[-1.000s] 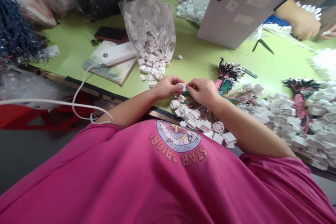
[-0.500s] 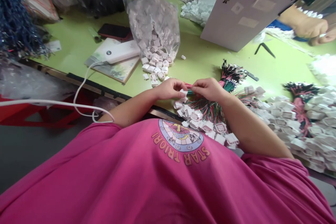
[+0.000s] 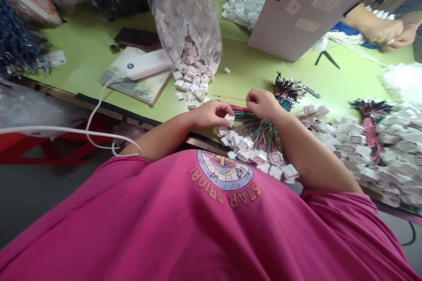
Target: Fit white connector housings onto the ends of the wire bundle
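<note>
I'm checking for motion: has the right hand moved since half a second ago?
Yes: judged against the plastic bag, the right hand has shifted slightly rightward and forward.

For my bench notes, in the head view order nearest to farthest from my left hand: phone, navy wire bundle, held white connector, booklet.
1. Held white connector: in the left hand.
2. Booklet: to the left.
3. Phone: left, beyond the booklet.
4. Navy wire bundle: far left edge.

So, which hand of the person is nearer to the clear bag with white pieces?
Left. The left hand, holding a white piece, is on the near side of the bag. The right hand, pinching a thin red wire, is farther to the bag's right.
</note>
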A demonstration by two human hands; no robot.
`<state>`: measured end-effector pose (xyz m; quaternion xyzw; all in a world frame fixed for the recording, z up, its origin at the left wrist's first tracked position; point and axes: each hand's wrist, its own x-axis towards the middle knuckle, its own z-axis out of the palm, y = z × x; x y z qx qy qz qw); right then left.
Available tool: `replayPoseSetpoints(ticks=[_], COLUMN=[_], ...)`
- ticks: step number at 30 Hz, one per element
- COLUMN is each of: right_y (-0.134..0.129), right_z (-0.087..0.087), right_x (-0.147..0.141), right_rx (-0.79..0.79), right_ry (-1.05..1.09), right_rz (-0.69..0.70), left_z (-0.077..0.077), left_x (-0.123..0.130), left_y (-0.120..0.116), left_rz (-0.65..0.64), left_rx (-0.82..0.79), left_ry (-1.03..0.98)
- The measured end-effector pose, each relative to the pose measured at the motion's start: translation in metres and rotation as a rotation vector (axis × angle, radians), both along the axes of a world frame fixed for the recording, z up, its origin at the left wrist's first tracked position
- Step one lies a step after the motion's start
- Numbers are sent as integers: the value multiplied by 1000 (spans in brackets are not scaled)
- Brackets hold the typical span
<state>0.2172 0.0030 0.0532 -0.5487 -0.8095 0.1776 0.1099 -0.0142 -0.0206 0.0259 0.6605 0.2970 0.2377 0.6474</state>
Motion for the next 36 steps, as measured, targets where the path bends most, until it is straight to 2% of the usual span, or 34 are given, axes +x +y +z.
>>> replayPoseSetpoints(ticks=[3,6,8,10,15,19,24,28,33,36], right_y=[-5,-19,-28,-35,-43,-51,-56,-56,-55,-55], right_z=[14,35,47,51,31,16,13,10,2,0], right_x=[2,-2,-5,-7,-5,-6,-9,-11,-13,-13], right_rx=[-55,-73,-115,-98,35,76,130,123,76,50], right_ry=[220,364,329,238,33,-66,-202,-166,-33,65], right_rz=[-2,149,254,248,96,87,107,130,76,35], left_z=[-6,-11,-12,-12,-9,-11,-14,-13,-12,-17], left_x=[2,8,12,15,20,20,20,21,23,22], left_y=[2,5,7,7,5,5,3,-2,-3,-1], left_rz=[80,204,275,324,329,316,311,330,364,379], left_rx=[-120,-234,-313,-372,-438,-438,-361,-270,-241,-127], left_ry=[-69,-158,-219,-265,-306,-300,-242,-199,-194,-155])
